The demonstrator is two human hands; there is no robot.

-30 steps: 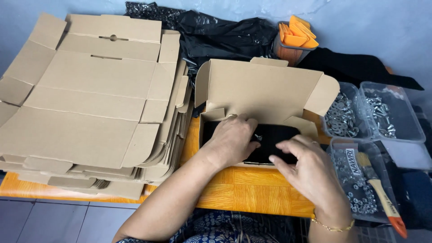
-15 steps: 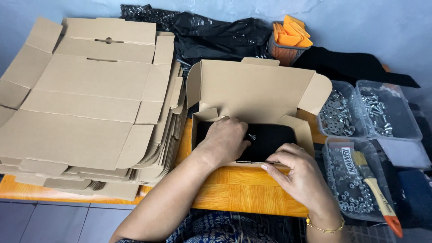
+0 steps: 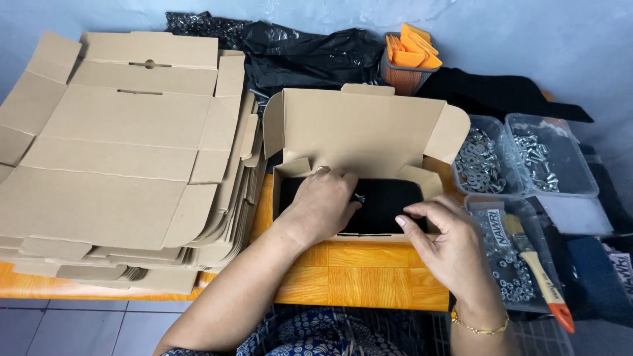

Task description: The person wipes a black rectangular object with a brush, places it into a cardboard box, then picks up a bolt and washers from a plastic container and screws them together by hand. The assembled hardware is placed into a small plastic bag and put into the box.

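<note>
Since a second ago the left hand has pressed deeper onto the black item in the open cardboard mailer box — right hand now pinches the box's front wall, holding nothing else.

Open cardboard box: brown corrugated mailer, folded up, sitting on the orange wooden table edge just right of the flat stack. Lid stands upright at the back, its side tabs splayed outward; front wall low and toward the person. Black fabric item lies flat inside, filling most of the box floor, dark and matte. Small shiny metal piece rests on the fabric near its left-centre, too small to identify.
</note>
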